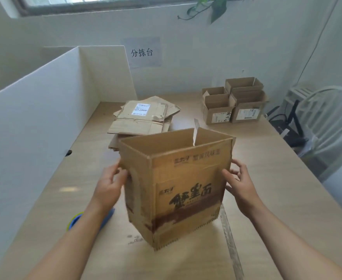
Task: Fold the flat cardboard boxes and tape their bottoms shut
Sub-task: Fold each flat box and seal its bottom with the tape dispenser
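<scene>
Holding the cardboard box [182, 178] upright, open at the top, its bottom corner low over the table [277, 178]; contact unclear. Left hand [109, 182] grips the box's left wall, fingers curled on it. Right hand [240, 182] has loose, spread fingers, thumb touching the right edge. A tape strip [195, 132] sticks up from the far rim. Flat boxes [141, 118] are stacked behind, folded boxes [234, 104] far right, a tape roll [75, 219] under the left forearm.
</scene>
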`<action>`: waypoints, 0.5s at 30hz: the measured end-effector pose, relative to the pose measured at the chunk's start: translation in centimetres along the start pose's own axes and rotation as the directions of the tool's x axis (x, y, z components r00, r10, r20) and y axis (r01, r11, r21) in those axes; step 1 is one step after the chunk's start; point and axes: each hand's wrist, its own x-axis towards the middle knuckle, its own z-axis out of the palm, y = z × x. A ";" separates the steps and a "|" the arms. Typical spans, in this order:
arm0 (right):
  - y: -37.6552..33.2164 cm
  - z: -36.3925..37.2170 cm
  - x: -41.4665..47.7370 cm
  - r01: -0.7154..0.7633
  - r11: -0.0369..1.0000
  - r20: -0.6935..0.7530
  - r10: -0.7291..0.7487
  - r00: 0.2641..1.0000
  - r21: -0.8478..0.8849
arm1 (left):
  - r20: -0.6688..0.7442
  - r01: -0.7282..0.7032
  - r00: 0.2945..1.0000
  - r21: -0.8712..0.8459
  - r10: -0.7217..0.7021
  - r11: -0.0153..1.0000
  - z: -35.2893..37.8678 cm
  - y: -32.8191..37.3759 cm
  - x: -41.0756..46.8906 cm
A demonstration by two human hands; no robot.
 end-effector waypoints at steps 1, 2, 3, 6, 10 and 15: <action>0.2 0.3 -0.6 0.015 1.000 0.022 -0.015 1.000 -0.007 | 0.037 0.033 0.999 0.025 -0.034 0.999 0.2 -0.8 -0.3; 0.4 0.7 -1.2 0.031 1.000 0.041 -0.031 0.999 -0.006 | 0.060 0.076 0.995 0.001 -0.076 0.997 0.5 -1.3 -0.7; 0.6 1.1 -1.7 0.042 0.999 0.051 -0.042 0.998 0.001 | 0.065 0.134 0.989 -0.022 -0.132 0.991 0.8 -1.6 -1.2; 1.1 1.7 -3.1 0.079 0.997 0.070 -0.078 0.995 -0.012 | 0.003 0.186 0.982 -0.088 -0.187 0.979 1.2 -1.8 -2.5; 1.4 1.6 -4.3 0.155 0.969 0.118 -0.134 0.984 -0.192 | 0.044 0.200 0.979 -0.325 -0.197 0.924 0.5 -1.4 -4.0; 1.3 1.2 -4.3 0.274 0.925 0.176 -0.234 0.956 -0.262 | 0.200 0.172 0.975 -0.434 -0.092 0.884 -1.7 -1.8 -5.6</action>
